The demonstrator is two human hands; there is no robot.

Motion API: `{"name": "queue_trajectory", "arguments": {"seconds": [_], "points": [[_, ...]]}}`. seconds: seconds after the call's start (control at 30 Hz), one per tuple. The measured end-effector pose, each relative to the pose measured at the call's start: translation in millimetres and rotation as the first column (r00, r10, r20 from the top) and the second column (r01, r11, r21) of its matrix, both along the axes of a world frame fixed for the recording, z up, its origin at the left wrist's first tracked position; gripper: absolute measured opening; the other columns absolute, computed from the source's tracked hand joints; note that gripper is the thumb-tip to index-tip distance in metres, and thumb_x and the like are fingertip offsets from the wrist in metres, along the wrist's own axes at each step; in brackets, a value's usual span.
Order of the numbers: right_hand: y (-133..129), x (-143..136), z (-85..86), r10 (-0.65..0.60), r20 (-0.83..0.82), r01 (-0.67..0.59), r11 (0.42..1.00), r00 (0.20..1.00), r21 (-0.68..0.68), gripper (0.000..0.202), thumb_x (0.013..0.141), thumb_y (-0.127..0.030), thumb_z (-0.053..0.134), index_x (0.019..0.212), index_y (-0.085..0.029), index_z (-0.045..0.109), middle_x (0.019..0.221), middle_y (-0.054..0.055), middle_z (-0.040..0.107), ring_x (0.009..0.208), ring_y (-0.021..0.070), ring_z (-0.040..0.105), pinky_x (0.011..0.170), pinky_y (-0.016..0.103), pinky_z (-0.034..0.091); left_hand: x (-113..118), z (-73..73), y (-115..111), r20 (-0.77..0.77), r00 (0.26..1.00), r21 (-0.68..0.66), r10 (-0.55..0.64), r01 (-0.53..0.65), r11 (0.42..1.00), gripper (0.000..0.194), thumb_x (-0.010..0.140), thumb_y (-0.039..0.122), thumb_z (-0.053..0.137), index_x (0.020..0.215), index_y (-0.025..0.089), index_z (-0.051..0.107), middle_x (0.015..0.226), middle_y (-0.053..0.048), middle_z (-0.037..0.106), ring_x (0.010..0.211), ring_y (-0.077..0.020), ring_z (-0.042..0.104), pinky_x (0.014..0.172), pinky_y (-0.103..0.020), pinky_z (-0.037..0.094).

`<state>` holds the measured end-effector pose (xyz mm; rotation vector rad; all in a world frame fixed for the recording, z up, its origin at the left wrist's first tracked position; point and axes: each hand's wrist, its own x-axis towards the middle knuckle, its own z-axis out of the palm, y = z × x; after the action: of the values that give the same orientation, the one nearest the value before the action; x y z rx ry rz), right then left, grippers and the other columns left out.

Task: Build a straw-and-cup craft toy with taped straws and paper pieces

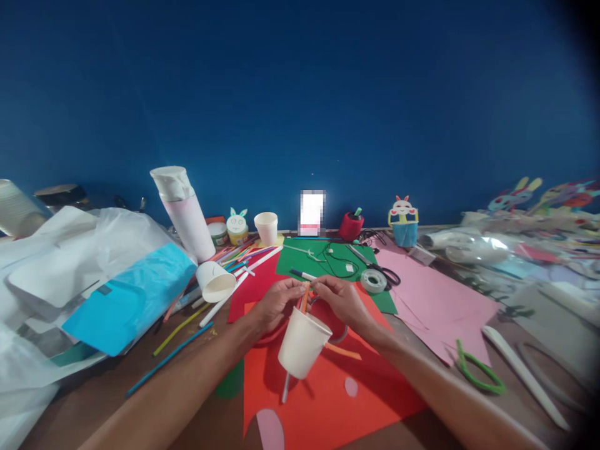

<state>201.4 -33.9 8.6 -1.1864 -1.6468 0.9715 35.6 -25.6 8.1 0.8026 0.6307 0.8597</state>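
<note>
Near frame centre, the left hand (280, 303) and right hand (338, 299) pinch paper strips (304, 301) already inside the cup (302, 345), one orange strip (345, 352) outside.

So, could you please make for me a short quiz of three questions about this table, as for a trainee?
1. True or false: the white cup next to the tall bottle lies on its side.

2. Which colour is the paper under the blades of the scissors?
A) pink
B) green
C) red

3. Fill in: the left hand and the right hand meet at the thin strips, which stick out past the ____ of the nearest cup.

Key: 1. True. 2. B. 3. Rim.
</note>
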Motion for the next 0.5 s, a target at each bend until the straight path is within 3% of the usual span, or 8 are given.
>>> {"name": "queue_trajectory", "arguments": {"seconds": [0.13,0.37,0.5], "points": [[-0.1,-2.4,3.8,-0.001,-0.108,-0.014,0.99,0.994,-0.142,0.021,0.078,-0.037,0.051,0.069,-0.019,0.057,0.064,-0.002,0.058,0.059,0.0123,0.054,0.056,0.023,0.042,2.5,-0.4,-1.6,-0.004,1.0,0.012,0.018,-0.018,1.0,0.013,0.07,0.019,0.065,0.073,0.013,0.054,0.061,-0.002,0.058,0.05,-0.0111,0.056,0.051,-0.022,0.044],[-1.9,-5.2,9.6,-0.012,-0.147,-0.014,0.984,0.989,-0.177,0.021,0.071,-0.035,0.058,0.059,-0.019,0.051,0.055,-0.004,0.053,0.05,0.0096,0.048,0.05,0.021,0.037,2.7,-1.9,0.0,-0.014,1.0,0.019,0.002,-0.002,1.0,0.015,0.07,0.022,0.065,0.075,0.012,0.055,0.062,-0.002,0.059,0.05,-0.0114,0.057,0.051,-0.023,0.045],[-3.0,-6.5,10.4,0.058,-0.261,-0.121,0.964,0.964,-0.235,0.021,0.074,-0.037,0.054,0.063,-0.02,0.051,0.057,-0.002,0.059,0.053,0.0126,0.055,0.054,0.024,0.042,-0.5,-3.1,1.9,0.01,0.998,0.001,-0.055,0.055,0.998,0.015,0.074,0.023,0.062,0.081,0.01,0.058,0.068,-0.006,0.062,0.056,-0.0125,0.059,0.054,-0.023,0.046]]}}
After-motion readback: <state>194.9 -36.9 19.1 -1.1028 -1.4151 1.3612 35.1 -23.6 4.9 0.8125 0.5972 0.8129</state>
